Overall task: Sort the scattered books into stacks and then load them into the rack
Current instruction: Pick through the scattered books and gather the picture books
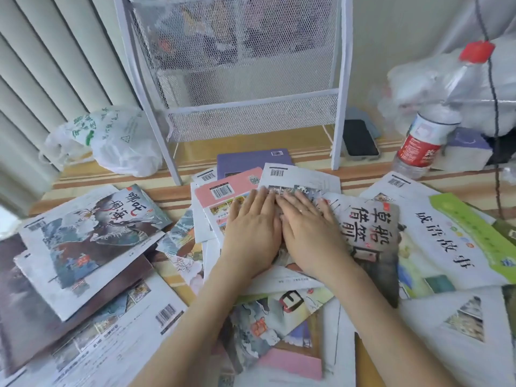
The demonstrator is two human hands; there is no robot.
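Both hands lie flat, side by side and touching, on the middle of the book pile: the left hand (pixel 252 227) and the right hand (pixel 307 227) have straight fingers pressed palm-down, gripping nothing. Their fingertips reach a white book (pixel 307 177) with a barcode, which overlaps a pink book (pixel 223 188) on its left; a purple book (pixel 245 162) pokes out behind both.

Books are scattered over the whole near part of the table (pixel 181 160), overlapping loosely, in no stacks. Just right of the right hand lies a grey book (pixel 374 233) with large dark characters, and beyond it a white one with a green edge (pixel 458 236). To the left sits a dragon-cover book (pixel 92 233) tilted on top of others.

Behind the pile stands the rack (pixel 237 79), white wire mesh, its lower shelf holding no books that I can make out; blurred dark shapes show through the upper mesh. A white plastic bag (pixel 111 141) lies left of it. On its right are a dark phone (pixel 360 141), a red-labelled bottle (pixel 427 138) and crumpled clear plastic (pixel 435 76).
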